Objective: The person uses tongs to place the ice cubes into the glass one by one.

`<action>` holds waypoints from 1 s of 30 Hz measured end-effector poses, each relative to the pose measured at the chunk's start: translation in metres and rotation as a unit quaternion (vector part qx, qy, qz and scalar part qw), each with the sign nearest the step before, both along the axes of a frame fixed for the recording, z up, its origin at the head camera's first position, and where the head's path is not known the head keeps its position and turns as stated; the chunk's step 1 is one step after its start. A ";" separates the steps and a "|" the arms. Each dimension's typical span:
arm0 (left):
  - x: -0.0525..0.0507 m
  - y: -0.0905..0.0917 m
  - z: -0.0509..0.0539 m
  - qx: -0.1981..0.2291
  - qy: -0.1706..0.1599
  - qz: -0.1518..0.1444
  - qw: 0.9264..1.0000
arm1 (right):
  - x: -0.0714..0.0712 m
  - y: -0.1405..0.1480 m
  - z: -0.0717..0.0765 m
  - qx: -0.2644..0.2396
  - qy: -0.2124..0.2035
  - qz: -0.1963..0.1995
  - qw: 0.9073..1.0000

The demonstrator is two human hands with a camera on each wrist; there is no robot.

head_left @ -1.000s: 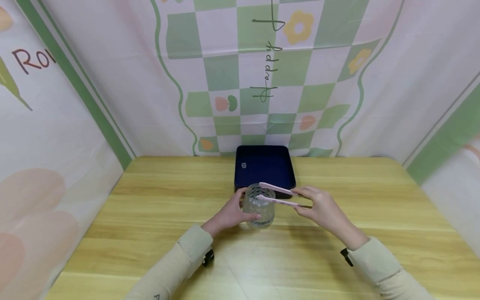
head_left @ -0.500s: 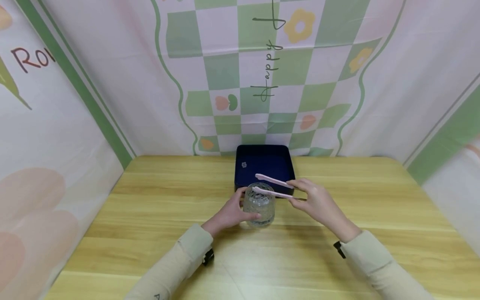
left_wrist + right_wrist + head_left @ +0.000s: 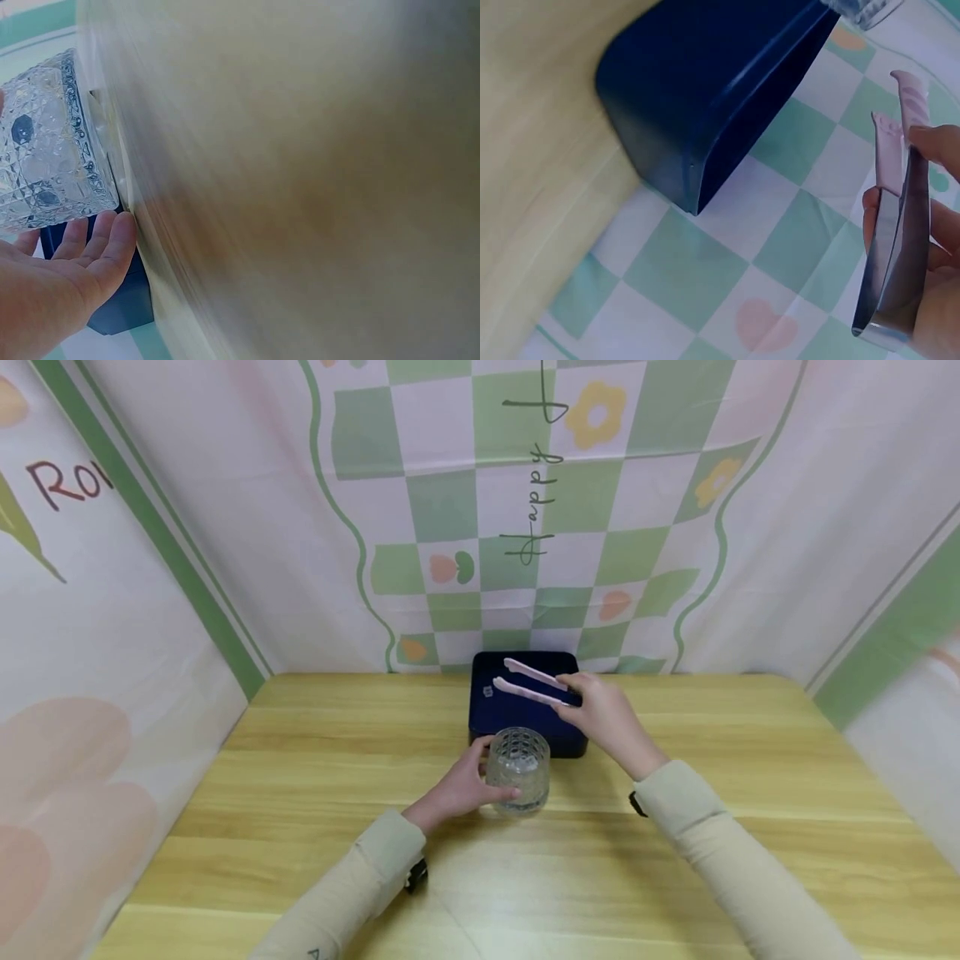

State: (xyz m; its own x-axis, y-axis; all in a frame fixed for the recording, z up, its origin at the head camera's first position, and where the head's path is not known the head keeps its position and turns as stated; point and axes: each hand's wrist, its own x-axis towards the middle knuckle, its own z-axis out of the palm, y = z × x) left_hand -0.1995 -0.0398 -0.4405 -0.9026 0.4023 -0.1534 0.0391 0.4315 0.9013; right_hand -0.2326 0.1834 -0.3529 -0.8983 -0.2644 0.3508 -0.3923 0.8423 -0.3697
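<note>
A clear patterned glass (image 3: 525, 777) stands upright on the table, in front of a dark blue square box. My left hand (image 3: 461, 782) grips the glass from its left side, thumb toward me; the left wrist view shows its fingers beside the glass wall (image 3: 45, 150). In my right hand (image 3: 603, 714) are tongs (image 3: 528, 692) with pink tips and a metal bend (image 3: 889, 322). The tips stand apart above the box (image 3: 525, 722), with nothing between them. Inside the box, near its left wall, lies a small clear cube (image 3: 488, 692).
A wood-grain table (image 3: 337, 760) carries everything. Behind it hangs a green-and-white checked cloth (image 3: 510, 552), close to the back of the box. Printed cloth (image 3: 112, 652) also hangs along the left side, and another covers the right.
My right hand has moved the tongs forward and up, from over the glass to above the blue box. My left hand and the glass have stayed in place.
</note>
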 end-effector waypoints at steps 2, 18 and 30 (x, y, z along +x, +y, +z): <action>0.000 0.000 -0.001 0.001 0.000 0.000 1.000 | -0.008 -0.005 0.000 0.010 0.000 -0.009 1.000; 0.002 -0.001 0.000 0.023 -0.002 -0.001 1.000 | -0.055 -0.027 -0.012 0.059 -0.068 -0.031 0.995; 0.001 -0.003 0.000 0.028 -0.004 -0.007 1.000 | -0.061 -0.035 -0.021 0.068 -0.104 -0.032 0.992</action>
State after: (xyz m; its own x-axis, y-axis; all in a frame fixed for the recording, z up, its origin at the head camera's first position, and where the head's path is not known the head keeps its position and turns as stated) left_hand -0.1983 -0.0425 -0.4404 -0.8954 0.4233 -0.1377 0.0373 0.3797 0.9244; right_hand -0.2932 0.1480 -0.3740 -0.9638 -0.2372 0.1216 -0.2642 0.9105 -0.3182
